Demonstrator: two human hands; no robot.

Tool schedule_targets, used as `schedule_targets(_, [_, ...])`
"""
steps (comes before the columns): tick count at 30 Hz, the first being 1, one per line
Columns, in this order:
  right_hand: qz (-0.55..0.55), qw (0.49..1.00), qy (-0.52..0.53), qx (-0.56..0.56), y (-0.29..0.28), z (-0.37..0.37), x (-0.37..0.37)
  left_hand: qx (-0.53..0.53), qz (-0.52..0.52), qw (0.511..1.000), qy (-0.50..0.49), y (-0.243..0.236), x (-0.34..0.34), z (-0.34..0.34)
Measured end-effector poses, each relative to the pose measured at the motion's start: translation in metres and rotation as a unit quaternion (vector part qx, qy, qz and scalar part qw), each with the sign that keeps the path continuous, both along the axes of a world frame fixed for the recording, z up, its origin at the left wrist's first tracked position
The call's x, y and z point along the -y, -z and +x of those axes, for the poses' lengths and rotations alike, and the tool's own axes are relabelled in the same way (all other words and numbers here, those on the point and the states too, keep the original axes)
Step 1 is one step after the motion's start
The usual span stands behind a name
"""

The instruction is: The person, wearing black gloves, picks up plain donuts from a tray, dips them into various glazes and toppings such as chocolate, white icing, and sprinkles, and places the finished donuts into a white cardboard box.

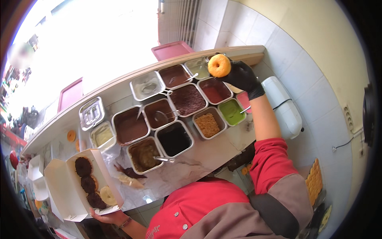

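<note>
My right hand (pixel 246 79), in a black glove, is raised above the far right trays and grips a plain golden doughnut (pixel 223 71). It is closed round the doughnut's edge, with the ring facing up. Low on the left, my bare left hand (pixel 109 218) holds an open white cardboard box (pixel 63 185) at its near end. Three dark-chocolate-topped doughnuts (pixel 84 167) lie in a row inside the box, beside one pale-glazed doughnut (pixel 106 196). Between my hands stand a chocolate tray (pixel 130 125), a green cream tray (pixel 232 112) and a chopped-nut tray (pixel 208 124).
More metal trays, including one of black topping (pixel 175 139) and one of brown spread (pixel 143 155), crowd the marble counter (pixel 191 167). Spoons stick out of several. A white rounded appliance (pixel 283 109) stands against the tiled wall at right. A raised ledge (pixel 119 79) borders the counter's far side.
</note>
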State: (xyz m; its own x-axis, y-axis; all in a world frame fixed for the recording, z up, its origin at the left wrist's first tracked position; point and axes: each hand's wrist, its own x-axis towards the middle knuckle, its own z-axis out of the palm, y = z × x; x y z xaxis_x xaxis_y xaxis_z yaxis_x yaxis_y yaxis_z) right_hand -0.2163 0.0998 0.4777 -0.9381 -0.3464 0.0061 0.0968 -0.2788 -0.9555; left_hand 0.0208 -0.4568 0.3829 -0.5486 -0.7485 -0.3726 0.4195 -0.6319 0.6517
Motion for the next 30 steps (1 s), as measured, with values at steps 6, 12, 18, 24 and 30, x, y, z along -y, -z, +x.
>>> schedule_targets(6, [0.108,0.973,0.163,0.124,0.019,0.011,-0.120,0.031,0.012,0.999,0.009,-0.004,-0.063,-0.015])
schedule_targets(12, [0.657,0.751,0.061,-0.022,0.058,-0.021,-0.147,0.041,-0.012,0.999,0.030,-0.011,-0.112,-0.020])
schedule_targets(18, [0.728,0.680,-0.032,-0.085,0.087,-0.044,-0.145,0.050,-0.024,0.998,0.012,-0.020,-0.129,-0.020])
schedule_targets(24, [0.652,0.739,0.060,-0.155,0.097,-0.039,-0.141,0.040,-0.034,0.999,0.005,-0.024,-0.133,-0.019])
schedule_targets(30, [0.546,0.664,0.325,-0.395,0.098,-0.005,-0.134,0.030,-0.025,0.999,0.020,-0.019,-0.131,-0.018])
